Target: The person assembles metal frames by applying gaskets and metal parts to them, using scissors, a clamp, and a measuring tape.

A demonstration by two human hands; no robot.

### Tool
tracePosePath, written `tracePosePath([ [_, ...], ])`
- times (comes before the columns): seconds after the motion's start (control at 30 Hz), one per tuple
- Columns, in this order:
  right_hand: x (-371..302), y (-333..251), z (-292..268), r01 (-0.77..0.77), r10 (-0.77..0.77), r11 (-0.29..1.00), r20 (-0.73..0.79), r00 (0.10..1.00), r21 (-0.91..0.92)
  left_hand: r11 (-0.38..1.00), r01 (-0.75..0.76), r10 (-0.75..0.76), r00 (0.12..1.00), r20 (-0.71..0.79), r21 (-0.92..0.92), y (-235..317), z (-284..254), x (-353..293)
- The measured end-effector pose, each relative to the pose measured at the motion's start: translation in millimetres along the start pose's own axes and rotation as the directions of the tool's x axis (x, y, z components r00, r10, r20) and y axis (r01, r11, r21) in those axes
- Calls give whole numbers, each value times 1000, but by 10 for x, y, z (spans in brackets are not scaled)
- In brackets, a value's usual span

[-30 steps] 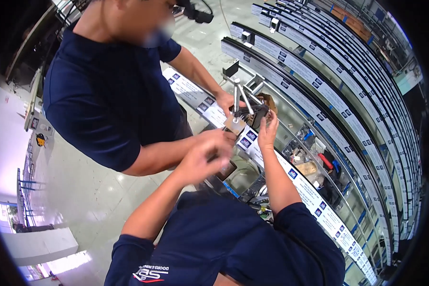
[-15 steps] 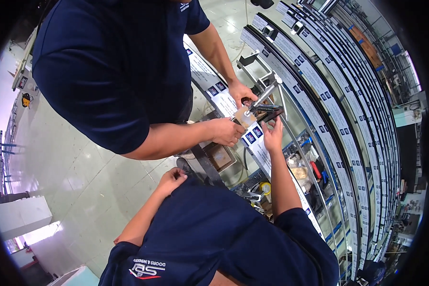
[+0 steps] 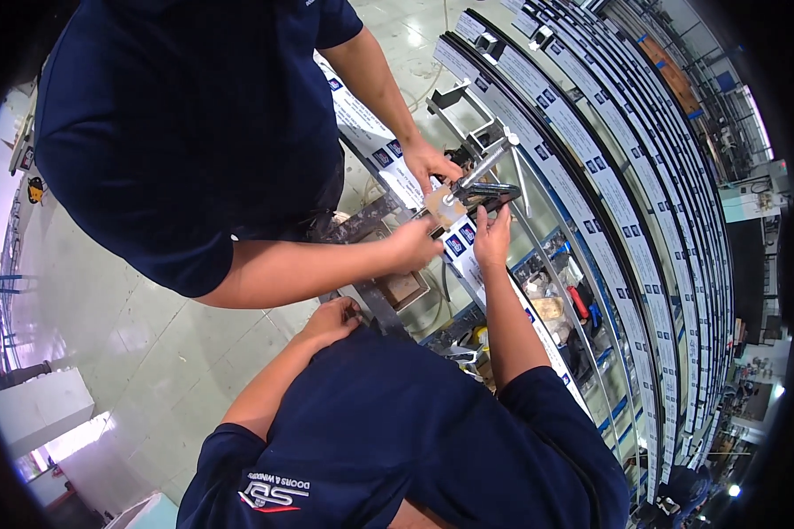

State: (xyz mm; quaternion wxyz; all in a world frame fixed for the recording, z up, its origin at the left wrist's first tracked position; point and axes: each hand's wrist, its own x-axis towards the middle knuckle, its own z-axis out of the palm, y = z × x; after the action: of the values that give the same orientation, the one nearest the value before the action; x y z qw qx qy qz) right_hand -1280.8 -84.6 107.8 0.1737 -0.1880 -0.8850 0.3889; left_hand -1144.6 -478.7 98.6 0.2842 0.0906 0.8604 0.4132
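Note:
A long profile with white film (image 3: 406, 181) runs diagonally under a metal clamp (image 3: 485, 167) with a dark handle. A tan plate (image 3: 444, 206) sits on the profile beneath the clamp's screw end. My right hand (image 3: 493, 240) is raised beside the clamp, with thumb and fingers closed around a dark part under the handle. Low by the bench frame, my left hand (image 3: 333, 321) has curled fingers close to a grey beam; whatever they hold, if anything, is hidden. Opposite me, a co-worker's hand (image 3: 428, 165) touches the clamp, and their other hand (image 3: 415, 245) is near the plate.
Several long film-covered profiles (image 3: 582, 150) lie in a rack to the right. Loose tools and scraps (image 3: 551, 309) rest on a lower shelf. A square metal tube (image 3: 401, 289) opens below the work. The co-worker's body (image 3: 185, 132) fills the upper left.
My left hand has moved up and right, toward the grey beam. My right hand's fingers have closed at the clamp. The co-worker's nearer hand has shifted slightly, and the view has moved a little.

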Motion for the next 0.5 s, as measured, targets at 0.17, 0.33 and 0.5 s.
tracePosePath([
  [0.17, 16, 101, -3, -25, 25, 998, 7, 1000, -50, 997, 8, -5, 999, 44, -77, -238, 92, 65],
  [0.33, -27, 167, -52, -5, 5, 1000, -20, 1000, 7, 999, 41, -39, 990, 135, -12, -54, 2, 127],
  [0.5, -180, 149, -224, 58, -60, 987, 10, 998, 148, 988, -144, 143, 990, 10, 61, -203, 85, 114],
])
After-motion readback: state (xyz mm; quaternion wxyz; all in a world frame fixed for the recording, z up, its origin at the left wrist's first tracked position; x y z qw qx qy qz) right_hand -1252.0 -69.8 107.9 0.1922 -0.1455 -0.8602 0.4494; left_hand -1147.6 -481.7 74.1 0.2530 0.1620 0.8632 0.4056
